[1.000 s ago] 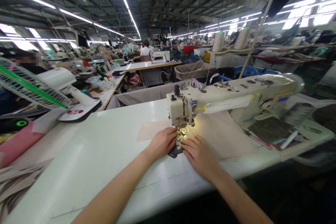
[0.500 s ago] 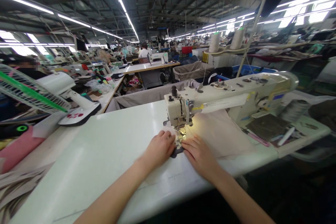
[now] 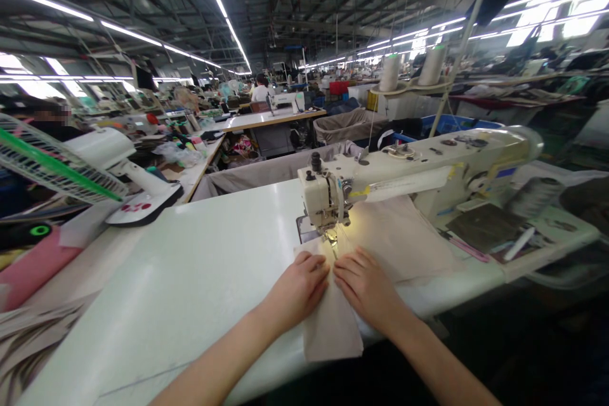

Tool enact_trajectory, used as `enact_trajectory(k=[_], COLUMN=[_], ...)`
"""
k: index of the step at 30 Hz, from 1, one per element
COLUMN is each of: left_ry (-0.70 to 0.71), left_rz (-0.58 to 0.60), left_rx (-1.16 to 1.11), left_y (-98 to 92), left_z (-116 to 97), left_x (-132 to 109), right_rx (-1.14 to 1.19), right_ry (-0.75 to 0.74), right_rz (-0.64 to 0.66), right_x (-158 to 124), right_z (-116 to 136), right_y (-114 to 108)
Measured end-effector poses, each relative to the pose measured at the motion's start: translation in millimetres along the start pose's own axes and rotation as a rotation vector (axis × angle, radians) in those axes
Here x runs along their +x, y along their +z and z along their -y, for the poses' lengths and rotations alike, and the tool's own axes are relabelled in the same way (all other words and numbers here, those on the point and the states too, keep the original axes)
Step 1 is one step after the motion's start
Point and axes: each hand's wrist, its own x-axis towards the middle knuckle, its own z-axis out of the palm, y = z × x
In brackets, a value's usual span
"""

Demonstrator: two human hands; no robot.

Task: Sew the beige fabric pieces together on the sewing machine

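A beige fabric panel (image 3: pixel 332 333) lies under the sewing machine's needle area (image 3: pixel 333 240), its near end hanging over the table's front edge. My left hand (image 3: pixel 301 285) is closed on the panel's left side, fingers bent, just in front of the presser foot. On the other side my right hand (image 3: pixel 365 284) grips the fabric with fingers together, thumb side towards the seam line. The needle lamp lights the cloth yellow. A wider beige cloth (image 3: pixel 404 238) spreads to the right beneath the machine arm (image 3: pixel 404 171). My fingertips partly hide the fabric under them.
The white tabletop (image 3: pixel 190 273) extends left to a fan (image 3: pixel 143 196). Thread cones (image 3: pixel 390 73) stand behind the machine. On the right are pink-handled scissors or snips (image 3: pixel 469 248), a dark cloth (image 3: pixel 485 228) and a grey thread cone (image 3: pixel 535 200). A cloth-lined bin (image 3: pixel 271 174) sits behind.
The beige panel now extends towards me past the table's edge, where bare tabletop showed before. Both hands have shifted slightly nearer me and to the right.
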Motion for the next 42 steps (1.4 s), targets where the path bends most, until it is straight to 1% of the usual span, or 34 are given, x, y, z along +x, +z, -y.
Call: enact_trajectory(k=[5, 11, 16, 20, 23, 27, 31, 35, 42], left_ry=[0.011, -0.001, -0.008, -0.014, -0.017, -0.02, -0.024, -0.028, -0.039], left_rz=[0.026, 0.024, 0.029, 0.042, 0.022, -0.002, -0.04, -0.069, -0.048], left_rx=[0.049, 0.085, 0.13, 0.152, 0.157, 0.154, 0.146, 0.144, 0.168], left_y=[0.9, -2.0, -7.4, -10.3, -10.1, -6.2, -1.5, 0.5, -0.9], left_z=[8, 29, 37, 34, 33, 33, 34, 35, 37], left_x=[5, 20, 30, 31, 30, 29, 27, 27, 25], right_rx=[0.011, -0.067, -0.132, -0.145, -0.084, 0.038, 0.088, 0.096, 0.147], right_ry=[0.024, 0.048, 0.058, 0.054, 0.043, 0.064, 0.058, 0.039, 0.019], right_rz=[0.035, 0.092, 0.087, 0.085, 0.074, 0.008, -0.045, -0.053, -0.094], right_x=[11, 37, 45, 41, 34, 22, 9, -3, -14], right_z=[-2, -11, -14, -15, -17, -22, -23, -21, -12], right_y=[-2, -1, 2, 3, 3, 1, -2, -7, -16])
